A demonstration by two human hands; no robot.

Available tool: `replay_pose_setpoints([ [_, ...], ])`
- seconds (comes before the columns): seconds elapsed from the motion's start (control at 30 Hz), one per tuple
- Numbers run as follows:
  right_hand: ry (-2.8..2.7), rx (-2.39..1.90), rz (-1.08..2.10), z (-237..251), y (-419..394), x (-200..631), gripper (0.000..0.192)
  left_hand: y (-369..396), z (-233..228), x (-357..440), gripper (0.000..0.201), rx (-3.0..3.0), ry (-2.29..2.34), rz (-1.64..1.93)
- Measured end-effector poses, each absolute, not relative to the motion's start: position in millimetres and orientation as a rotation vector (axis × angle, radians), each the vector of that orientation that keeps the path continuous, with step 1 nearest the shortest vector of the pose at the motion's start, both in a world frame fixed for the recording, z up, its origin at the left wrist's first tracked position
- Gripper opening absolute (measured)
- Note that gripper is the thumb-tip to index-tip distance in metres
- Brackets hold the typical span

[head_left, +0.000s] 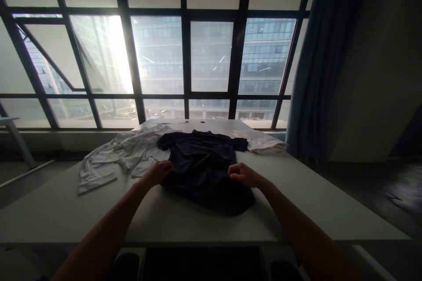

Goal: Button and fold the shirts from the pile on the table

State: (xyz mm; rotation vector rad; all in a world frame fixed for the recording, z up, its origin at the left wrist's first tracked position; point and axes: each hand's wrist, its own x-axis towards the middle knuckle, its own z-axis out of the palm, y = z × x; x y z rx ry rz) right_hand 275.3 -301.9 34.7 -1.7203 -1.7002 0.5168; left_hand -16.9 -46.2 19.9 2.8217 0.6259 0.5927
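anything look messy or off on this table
The white clothing left of the dark shirt looks untidy: it lies loosely crumpled, while the white cloth on the right lies much flatter. No spill or damage shows.

Your single view looks from your head at the near side of the white table point(59, 215), facing forward and slightly down, with your left hand point(160, 171) and right hand point(244, 174) close and the black-framed windows point(156, 52) beyond.

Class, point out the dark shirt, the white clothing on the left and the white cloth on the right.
Dark shirt point(203, 164), head view: middle of its body.
White clothing on the left point(133, 149), head view: its rumpled middle.
White cloth on the right point(263, 142), head view: its middle.
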Motion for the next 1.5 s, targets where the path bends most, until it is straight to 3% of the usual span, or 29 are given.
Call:
replay_pose_setpoints([
  [0.2,-1.586,-1.711,0.406,35.0,-302.0,281.4,0.018,-77.5,31.6,-16.3,0.013,3.040,0.390,0.494],
  [0.33,-1.660,-1.775,0.510,36.1,-306.2,285.1,0.034,-90.2,27.4,-7.3,0.022,3.061,0.355,0.251],
  [0.47,-1.808,-1.911,0.566,34.9,-307.2,283.1,0.048,-90.6,24.1,-4.7,0.017,3.140,0.518,0.232],
  [0.67,-1.862,-1.895,0.301,32.8,-304.7,275.2,0.023,-98.0,31.7,-2.4,0.015,3.089,0.517,0.522],
  [0.87,-1.805,-1.678,0.433,43.6,-312.3,278.4,0.012,-122.8,45.0,-16.3,0.020,2.887,0.496,0.494],
  [1.1,-1.836,-1.803,0.533,49.8,-319.0,276.5,0.014,-145.1,47.1,-37.2,0.018,2.963,0.258,0.208],
  [1.33,-1.780,-2.228,0.085,33.9,-352.9,263.2,0.038,-127.0,34.5,-66.1,0.027,3.134,0.426,0.277],
  [1.5,-1.470,-2.420,0.015,13.2,-369.0,266.2,0.029,-103.2,14.1,-80.5,0.025,3.224,0.562,0.492],
])
